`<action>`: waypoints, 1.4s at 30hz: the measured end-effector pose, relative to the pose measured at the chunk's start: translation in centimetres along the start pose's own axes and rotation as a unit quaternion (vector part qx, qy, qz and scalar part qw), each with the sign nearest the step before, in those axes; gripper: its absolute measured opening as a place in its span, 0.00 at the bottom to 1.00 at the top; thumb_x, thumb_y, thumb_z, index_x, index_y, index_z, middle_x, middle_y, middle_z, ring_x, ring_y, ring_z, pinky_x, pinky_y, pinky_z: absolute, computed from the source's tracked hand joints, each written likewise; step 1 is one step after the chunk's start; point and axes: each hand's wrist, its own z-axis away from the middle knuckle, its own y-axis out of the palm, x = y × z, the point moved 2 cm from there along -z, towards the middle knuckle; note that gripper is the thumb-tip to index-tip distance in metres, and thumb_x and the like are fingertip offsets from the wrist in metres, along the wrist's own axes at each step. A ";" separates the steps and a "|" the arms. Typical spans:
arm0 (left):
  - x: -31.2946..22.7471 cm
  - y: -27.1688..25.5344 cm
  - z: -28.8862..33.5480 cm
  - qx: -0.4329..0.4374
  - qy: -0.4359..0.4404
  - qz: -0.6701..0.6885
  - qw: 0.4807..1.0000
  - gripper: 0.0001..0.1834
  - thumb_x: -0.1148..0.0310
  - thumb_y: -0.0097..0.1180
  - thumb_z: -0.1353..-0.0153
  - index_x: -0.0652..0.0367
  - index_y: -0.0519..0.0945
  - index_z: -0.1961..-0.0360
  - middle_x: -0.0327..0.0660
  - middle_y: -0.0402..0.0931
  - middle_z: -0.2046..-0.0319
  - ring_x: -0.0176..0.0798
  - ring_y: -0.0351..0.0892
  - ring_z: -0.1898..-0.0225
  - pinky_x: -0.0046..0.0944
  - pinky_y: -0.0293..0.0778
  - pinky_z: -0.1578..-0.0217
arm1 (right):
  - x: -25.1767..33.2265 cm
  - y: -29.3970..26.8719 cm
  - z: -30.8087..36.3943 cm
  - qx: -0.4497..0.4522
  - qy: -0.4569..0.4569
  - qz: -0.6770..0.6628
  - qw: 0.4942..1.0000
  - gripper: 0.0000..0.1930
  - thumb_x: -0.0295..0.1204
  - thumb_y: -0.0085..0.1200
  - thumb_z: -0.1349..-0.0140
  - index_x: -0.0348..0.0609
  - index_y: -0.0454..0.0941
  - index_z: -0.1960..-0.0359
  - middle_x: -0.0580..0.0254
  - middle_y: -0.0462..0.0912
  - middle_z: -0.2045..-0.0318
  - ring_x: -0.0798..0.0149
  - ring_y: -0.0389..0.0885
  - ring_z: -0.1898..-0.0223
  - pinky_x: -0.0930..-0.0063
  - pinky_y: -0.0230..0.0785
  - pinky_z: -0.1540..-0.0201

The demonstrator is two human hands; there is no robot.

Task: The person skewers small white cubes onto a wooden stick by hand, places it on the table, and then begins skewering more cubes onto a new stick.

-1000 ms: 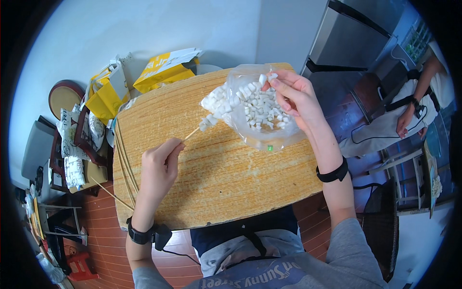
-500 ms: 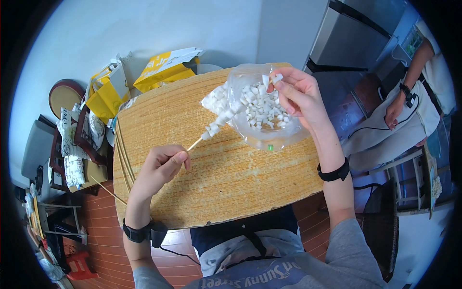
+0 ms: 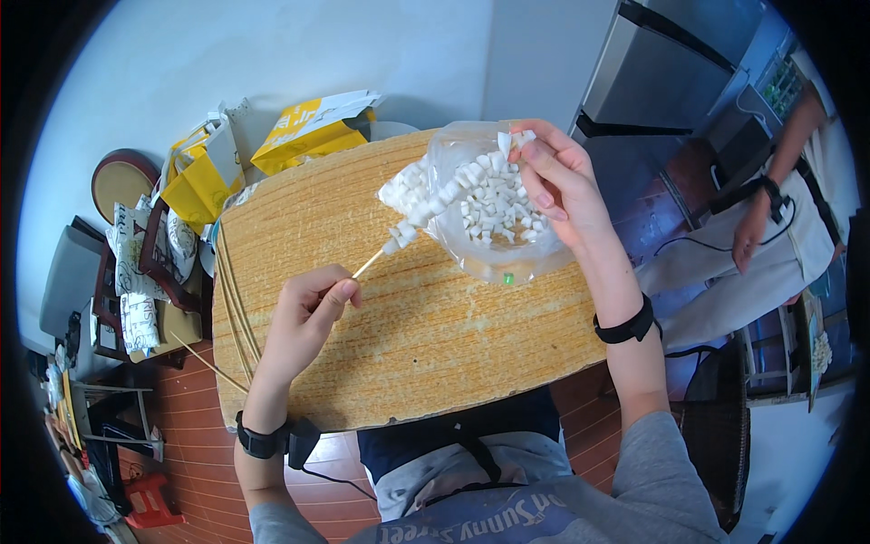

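Observation:
My left hand (image 3: 315,313) is closed around the near end of a thin wooden skewer (image 3: 370,264). Small white chunks (image 3: 399,238) are threaded along the skewer, which slants up and to the right over a clear plastic bag (image 3: 471,260). At the skewer's far end, my right hand (image 3: 564,181) pinches a white chunk (image 3: 521,139) between thumb and fingers; whether the tip has gone through it cannot be made out. Loose white pieces (image 3: 494,218) fill the bag, and a heap of similar white pieces (image 3: 405,189) lies against its left side.
More long thin sticks (image 3: 233,295) lie along the left side of the wooden table (image 3: 435,335). Yellow and white bags (image 3: 313,130) stand behind it. Another person's hand (image 3: 749,234) hangs at the right, near a grey fridge (image 3: 652,77).
The skewer and my left hand have shifted slightly right and up. My right hand stays pinched at the far end. The person on the right has moved, their hand now lower.

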 end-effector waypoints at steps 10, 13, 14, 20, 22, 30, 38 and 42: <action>0.9 0.5 -0.1 -0.031 0.042 -0.026 0.998 0.14 0.67 0.47 0.36 0.64 0.74 0.76 0.29 0.59 0.84 0.22 0.53 0.82 0.25 0.49 0.81 | -0.6 -0.2 0.2 -0.028 0.015 -0.016 0.999 0.12 0.29 0.54 0.41 0.40 0.74 0.57 0.61 0.78 0.68 0.83 0.60 0.87 0.90 0.45 0.89; 0.6 0.4 0.0 -0.044 0.040 -0.043 0.997 0.13 0.68 0.48 0.36 0.64 0.74 0.76 0.29 0.59 0.84 0.23 0.52 0.81 0.26 0.50 0.80 | -0.5 -0.1 0.2 -0.025 0.015 -0.002 1.000 0.11 0.29 0.55 0.41 0.40 0.75 0.57 0.61 0.78 0.68 0.83 0.61 0.88 0.90 0.44 0.89; 0.3 0.4 0.1 -0.048 0.025 -0.051 0.997 0.13 0.68 0.48 0.36 0.64 0.74 0.76 0.29 0.59 0.84 0.23 0.52 0.81 0.26 0.50 0.80 | -0.5 0.0 0.2 -0.023 0.015 -0.005 1.000 0.11 0.29 0.55 0.41 0.40 0.75 0.58 0.61 0.78 0.68 0.83 0.61 0.88 0.90 0.44 0.89; 0.3 0.4 0.0 -0.063 0.029 -0.089 0.994 0.12 0.69 0.48 0.37 0.65 0.74 0.76 0.30 0.59 0.84 0.23 0.52 0.81 0.27 0.50 0.81 | -0.7 0.0 0.1 -0.033 0.014 0.018 0.999 0.11 0.30 0.53 0.40 0.39 0.75 0.58 0.64 0.77 0.70 0.83 0.59 0.89 0.90 0.44 0.89; 0.4 0.4 0.0 -0.067 0.037 -0.090 0.993 0.12 0.69 0.48 0.37 0.65 0.74 0.76 0.30 0.59 0.84 0.23 0.52 0.81 0.27 0.50 0.81 | -0.7 -0.1 0.2 -0.035 0.016 0.008 0.999 0.11 0.29 0.56 0.42 0.40 0.76 0.59 0.63 0.78 0.71 0.82 0.61 0.88 0.89 0.44 0.89; 0.4 0.4 0.0 -0.068 0.031 -0.101 0.992 0.12 0.70 0.48 0.37 0.65 0.74 0.76 0.29 0.57 0.85 0.23 0.51 0.82 0.27 0.49 0.81 | -0.7 0.0 0.2 -0.052 0.045 0.019 0.997 0.09 0.28 0.56 0.42 0.40 0.76 0.62 0.64 0.78 0.73 0.81 0.63 0.87 0.89 0.44 0.89; 0.3 0.5 -0.1 -0.061 0.026 -0.112 0.992 0.12 0.70 0.48 0.36 0.64 0.74 0.76 0.29 0.54 0.85 0.23 0.50 0.82 0.27 0.47 0.81 | -0.7 0.3 0.4 -0.037 0.067 0.024 0.997 0.07 0.29 0.56 0.42 0.40 0.75 0.65 0.63 0.78 0.73 0.81 0.63 0.87 0.88 0.43 0.89; 0.0 0.5 0.1 -0.059 0.018 -0.115 0.991 0.13 0.68 0.47 0.36 0.64 0.73 0.76 0.28 0.53 0.86 0.23 0.49 0.82 0.27 0.46 0.81 | -1.0 0.6 0.4 -0.028 0.059 -0.003 0.998 0.06 0.29 0.55 0.41 0.41 0.73 0.67 0.63 0.78 0.73 0.81 0.62 0.88 0.88 0.43 0.89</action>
